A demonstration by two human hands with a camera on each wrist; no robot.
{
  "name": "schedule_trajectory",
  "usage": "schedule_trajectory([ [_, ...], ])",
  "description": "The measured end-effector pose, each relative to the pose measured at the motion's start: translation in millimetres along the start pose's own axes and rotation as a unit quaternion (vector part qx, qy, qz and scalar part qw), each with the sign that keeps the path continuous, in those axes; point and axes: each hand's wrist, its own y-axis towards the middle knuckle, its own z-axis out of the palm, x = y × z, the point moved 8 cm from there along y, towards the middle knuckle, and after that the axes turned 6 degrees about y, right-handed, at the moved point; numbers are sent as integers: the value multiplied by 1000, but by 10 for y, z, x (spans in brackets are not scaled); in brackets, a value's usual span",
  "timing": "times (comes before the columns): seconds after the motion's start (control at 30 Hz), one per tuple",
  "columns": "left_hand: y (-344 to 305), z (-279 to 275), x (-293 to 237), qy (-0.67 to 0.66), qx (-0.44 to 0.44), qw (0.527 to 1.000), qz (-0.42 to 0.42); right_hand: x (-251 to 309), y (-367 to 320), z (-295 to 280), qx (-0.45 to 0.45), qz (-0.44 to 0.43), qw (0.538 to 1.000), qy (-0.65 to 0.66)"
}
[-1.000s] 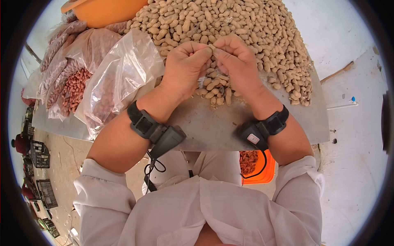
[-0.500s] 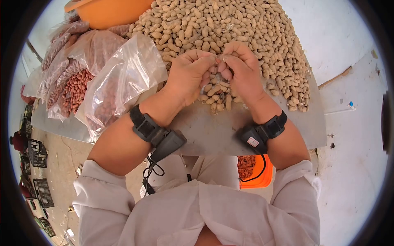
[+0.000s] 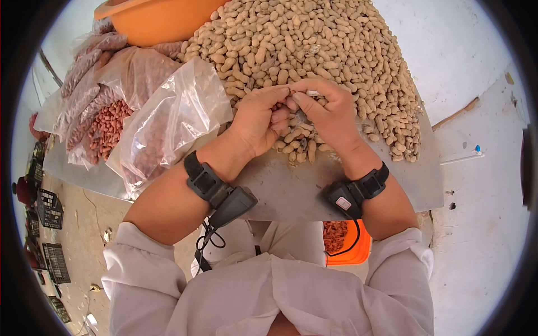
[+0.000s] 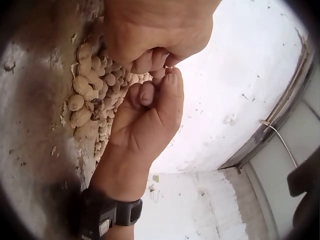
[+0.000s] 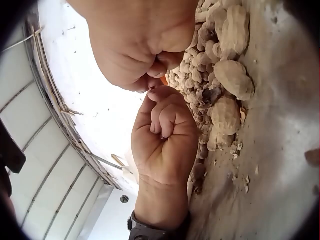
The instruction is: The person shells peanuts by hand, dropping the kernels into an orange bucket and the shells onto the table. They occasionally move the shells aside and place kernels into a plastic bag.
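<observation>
Over the near edge of the peanut heap, both hands meet fingertip to fingertip. My left hand has its thumb and forefinger pinched together, the other fingers curled towards the palm. Arched across from the other side, my right hand brings thumb and forefinger to the same spot. A small reddish bit of a peanut shows between the fingertips in the right wrist view; the fingers hide most of it. Unshelled peanuts and shell bits lie on the metal tabletop just below the hands.
Clear plastic bags of red peanut kernels lie at the left, one empty-looking bag flap beside the left forearm. An orange basin stands behind them. Below the table edge is an orange container with reddish contents.
A peanut in its shell was between the fingertips a second ago; reddish kernel has shown there since. Both hands have come lower in the view, the right forefinger now reaching across to the left.
</observation>
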Motion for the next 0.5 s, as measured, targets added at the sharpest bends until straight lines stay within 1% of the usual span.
schedule_trajectory([
  [0.13, 1, -22, 81, -58, -13, 997, -43, 89, -1, 30, 1, -95, 989, -115],
  [0.17, 2, -27, 95, -68, -15, 996, -50, 86, 2, 26, -1, -95, 987, -128],
  [0.23, 16, 6, 88, -25, 12, 998, -49, 87, 10, 5, -5, -94, 984, -154],
  [0.27, 19, 24, 88, -3, 26, 998, -49, 5, 25, -56, -28, -37, 994, -94],
  [0.33, -10, 33, 42, -4, 0, 999, -48, -189, 17, -152, -77, 77, 994, 28],
  [0.37, -15, 26, 28, -4, -12, 999, -47, -300, 14, -202, -106, 110, 974, 170],
  [0.4, -3, 1, -9, -5, -15, 1000, -23, -409, 16, -232, -133, 140, 932, 307],
  [0.43, 9, -41, -55, -6, -18, 1000, 1, -498, -5, -218, -157, 167, 869, 438],
  [0.5, 37, -115, -137, -12, -25, 999, 34, -553, -56, -229, -225, 213, 820, 481],
])
